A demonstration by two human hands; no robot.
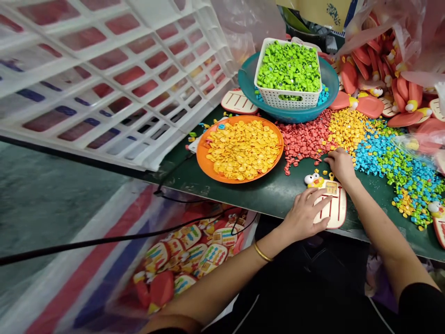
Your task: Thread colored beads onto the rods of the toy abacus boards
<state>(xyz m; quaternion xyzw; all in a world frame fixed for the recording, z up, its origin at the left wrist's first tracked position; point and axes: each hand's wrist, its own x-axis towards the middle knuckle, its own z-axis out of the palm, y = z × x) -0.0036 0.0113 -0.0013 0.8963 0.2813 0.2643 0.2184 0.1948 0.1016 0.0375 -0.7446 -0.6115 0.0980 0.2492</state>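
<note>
A cream toy board [335, 211] with red slots and a yellow duck-like head [314, 180] with bulging white eyes lies at the table's front edge. My left hand [306, 213] rests on its left side, fingers spread over the slots. Just beyond the board, my right hand [340, 166] is at the near edge of the red pieces [302, 137] and yellow pieces [346, 125]. Its fingers are bent together, and whatever they may pinch is hidden. A few loose yellow bits [331, 176] lie between that hand and the duck head.
An orange plate [201, 160] holds yellow discs. Behind it, a white basket [288, 98] of green pieces sits in a blue bowl [248, 81]. Blue and green pieces [378, 148] spread rightward. Red-backed toys [399, 93] pile at back right. A white crate [139, 93] leans left; finished-looking boards [194, 250] lie below.
</note>
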